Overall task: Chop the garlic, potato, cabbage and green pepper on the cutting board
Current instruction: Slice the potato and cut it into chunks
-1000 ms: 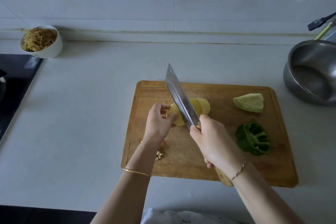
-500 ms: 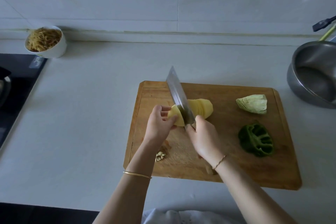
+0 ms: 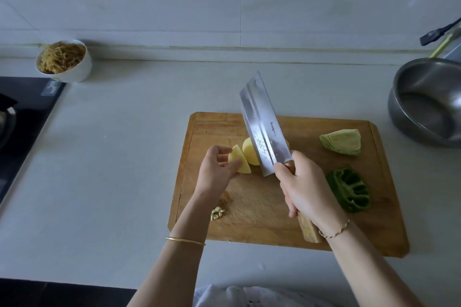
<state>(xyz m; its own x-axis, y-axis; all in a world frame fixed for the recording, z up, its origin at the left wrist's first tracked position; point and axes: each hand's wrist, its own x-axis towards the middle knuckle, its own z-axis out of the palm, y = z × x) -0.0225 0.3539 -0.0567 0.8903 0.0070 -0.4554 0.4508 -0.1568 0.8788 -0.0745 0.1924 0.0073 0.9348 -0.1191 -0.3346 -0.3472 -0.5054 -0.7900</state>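
A wooden cutting board (image 3: 249, 209) lies on the counter. My left hand (image 3: 215, 169) pinches a cut potato wedge (image 3: 240, 162) at the board's left. The rest of the potato (image 3: 250, 154) sits just right of it, partly hidden by a cleaver (image 3: 264, 129). My right hand (image 3: 305, 187) grips the cleaver's wooden handle, with the blade tilted and its heel near the board. A pale cabbage wedge (image 3: 341, 142) lies at the board's far right. An opened green pepper (image 3: 349, 189) lies below it. Chopped garlic (image 3: 218, 212) sits beside my left wrist.
A steel bowl (image 3: 424, 104) stands off the board's right corner, utensil handles (image 3: 439, 35) behind it. A white bowl of noodles (image 3: 64, 60) sits at the back left against the wall. A black cooktop (image 3: 22, 117) runs along the left edge.
The cleaver has cut through the potato and risen, its blade tilting right. My left hand has pulled the cut wedge away to the left. My right hand drew back towards me.
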